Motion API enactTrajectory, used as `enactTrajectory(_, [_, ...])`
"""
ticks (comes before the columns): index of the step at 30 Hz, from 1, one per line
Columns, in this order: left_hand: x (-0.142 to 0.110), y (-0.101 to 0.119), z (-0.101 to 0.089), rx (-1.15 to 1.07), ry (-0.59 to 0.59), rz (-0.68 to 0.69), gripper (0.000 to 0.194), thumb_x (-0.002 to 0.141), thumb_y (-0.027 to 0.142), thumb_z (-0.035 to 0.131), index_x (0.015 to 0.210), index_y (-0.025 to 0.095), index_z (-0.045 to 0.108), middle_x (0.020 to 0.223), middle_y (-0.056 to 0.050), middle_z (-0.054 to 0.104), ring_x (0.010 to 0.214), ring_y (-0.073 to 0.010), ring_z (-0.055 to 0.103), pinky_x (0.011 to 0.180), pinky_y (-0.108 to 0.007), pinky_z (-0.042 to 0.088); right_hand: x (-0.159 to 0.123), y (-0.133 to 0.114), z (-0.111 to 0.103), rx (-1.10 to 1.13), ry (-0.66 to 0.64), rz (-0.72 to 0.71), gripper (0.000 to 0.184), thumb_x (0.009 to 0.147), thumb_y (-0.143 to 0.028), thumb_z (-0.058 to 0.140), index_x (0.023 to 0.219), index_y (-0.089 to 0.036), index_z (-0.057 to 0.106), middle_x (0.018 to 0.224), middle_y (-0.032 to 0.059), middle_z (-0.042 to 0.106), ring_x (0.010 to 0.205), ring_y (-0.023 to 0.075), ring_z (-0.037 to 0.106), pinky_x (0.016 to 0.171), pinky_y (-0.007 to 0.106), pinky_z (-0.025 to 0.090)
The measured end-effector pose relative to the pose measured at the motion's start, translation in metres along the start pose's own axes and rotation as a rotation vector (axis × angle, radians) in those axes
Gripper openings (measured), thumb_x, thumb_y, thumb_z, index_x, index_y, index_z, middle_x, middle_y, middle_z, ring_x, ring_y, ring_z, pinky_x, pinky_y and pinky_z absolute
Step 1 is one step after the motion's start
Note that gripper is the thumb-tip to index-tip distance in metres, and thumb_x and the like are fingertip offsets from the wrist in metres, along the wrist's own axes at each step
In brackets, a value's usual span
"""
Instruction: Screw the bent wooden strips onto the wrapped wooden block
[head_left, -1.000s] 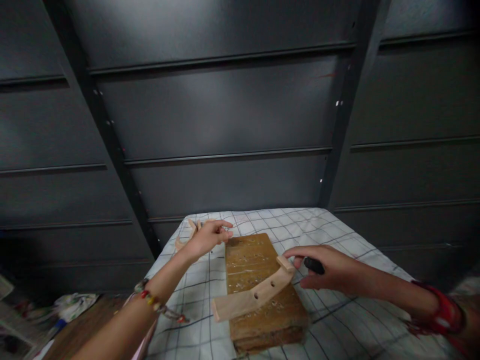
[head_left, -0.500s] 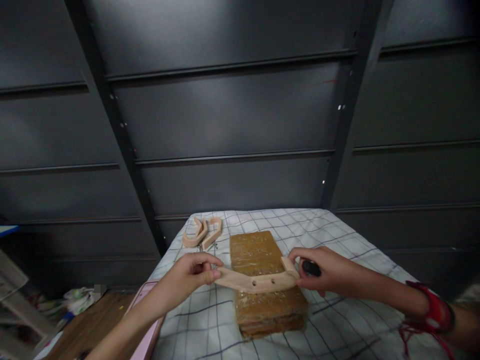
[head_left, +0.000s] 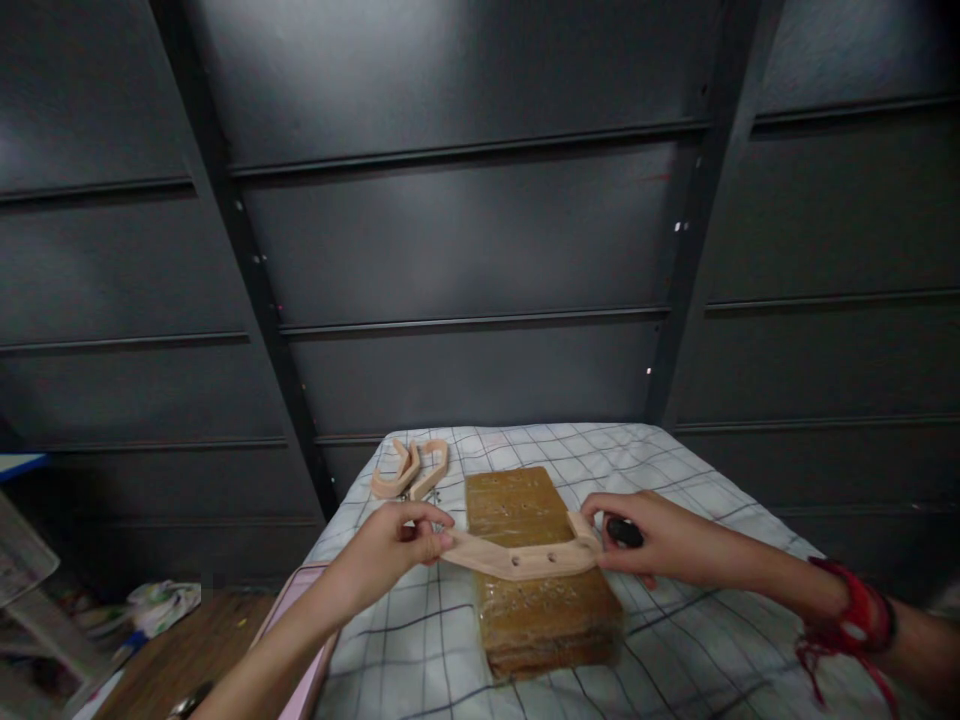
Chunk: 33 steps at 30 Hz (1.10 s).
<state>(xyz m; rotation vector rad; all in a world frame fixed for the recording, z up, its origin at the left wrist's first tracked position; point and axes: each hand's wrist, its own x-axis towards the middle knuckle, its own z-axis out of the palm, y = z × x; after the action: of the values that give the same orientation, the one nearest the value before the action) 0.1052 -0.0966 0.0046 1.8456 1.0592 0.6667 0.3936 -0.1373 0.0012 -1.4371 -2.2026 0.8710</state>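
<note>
A pale wooden hook (head_left: 517,562) with two dark screw holes is held up across a tape-wrapped brown block (head_left: 551,610). My left hand (head_left: 401,545) pinches its straight left end between thumb and fingers. At the curled right end, my right hand (head_left: 637,540) is closed on the wood. Tucked in that same hand is a black handle (head_left: 624,532); the rest of that tool is hidden by my fingers. More wooden hooks (head_left: 429,470) lie at the far left of the cloth, with small screws (head_left: 427,494) beside them.
A white checked cloth (head_left: 720,610) covers the table under the block. A pink edge (head_left: 311,640) runs along its left side. Behind stands a dark panelled wall (head_left: 472,380). At lower left, a plastic bag (head_left: 163,605) lies near the wooden floor (head_left: 202,640).
The view has shifted slightly, so everything sits a little lower and to the right. Both hands keep the same hold on the wooden hook, which is raised slightly against the block.
</note>
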Motion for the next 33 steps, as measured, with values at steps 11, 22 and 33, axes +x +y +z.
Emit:
enactTrajectory(11, [-0.0037,0.0015,-0.0003,0.009,0.005,-0.031,0.035,0.062,0.041,0.059,0.080,0.011,0.059,0.066,-0.003,0.050,0.061,-0.0145,0.043,0.056,-0.025,0.034,-0.0004,0.0030,0.0041,0.028,0.001,0.028,0.012,0.071,-0.024,0.053,0.081,-0.020,0.047,0.059,-0.0052,0.049,0.042,0.0076,0.049,0.037,0.018,0.038])
enactTrajectory(22, [-0.0088,0.0057,0.0006,0.052,0.028,-0.033,0.032,0.063,0.040,0.059,0.079,0.012,0.060,0.062,0.000,0.045,0.059,-0.0130,0.040,0.054,-0.024,0.030,-0.0008,-0.0006,0.0026,0.001,0.015,0.032,0.014,0.069,-0.023,0.054,0.082,-0.020,0.049,0.055,-0.0052,0.049,0.041,0.0098,0.050,0.036,0.019,0.036])
enactTrajectory(33, [-0.0056,0.0033,-0.0024,0.055,0.007,-0.034,0.039,0.062,0.042,0.057,0.084,0.010,0.058,0.062,-0.001,0.045,0.059,-0.0138,0.043,0.055,-0.025,0.033,-0.0029,-0.0012,-0.0012,-0.006,0.017,0.046,0.021,0.065,-0.020,0.057,0.086,-0.019,0.053,0.051,-0.0067,0.048,0.038,0.0089,0.048,0.037,0.019,0.035])
